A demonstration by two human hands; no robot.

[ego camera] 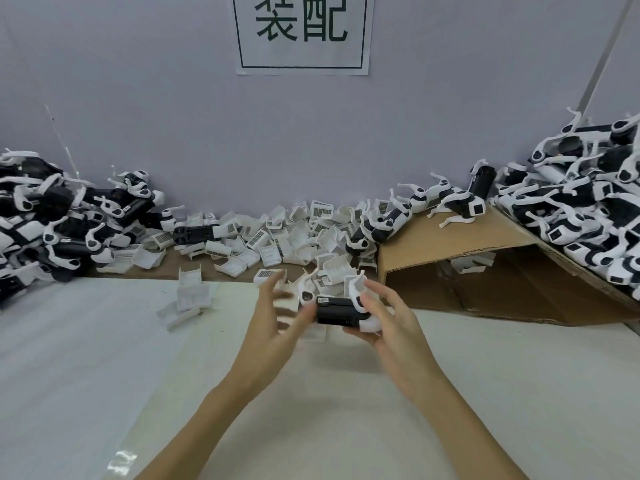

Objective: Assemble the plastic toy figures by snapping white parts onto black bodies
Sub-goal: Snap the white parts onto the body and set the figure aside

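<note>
A black toy body with white legs fitted hangs above the table's middle. My right hand grips its right end, fingers curled round a white leg part. My left hand is blurred just left of the body, its fingers spread and its thumb at the body's left end. Whether it holds anything I cannot tell. Loose white shell parts lie heaped along the back of the table.
A pile of black-and-white figures fills the back left. A tilted cardboard box at the right carries more figures. White sheeting covers the table. A sign with printed characters hangs on the wall.
</note>
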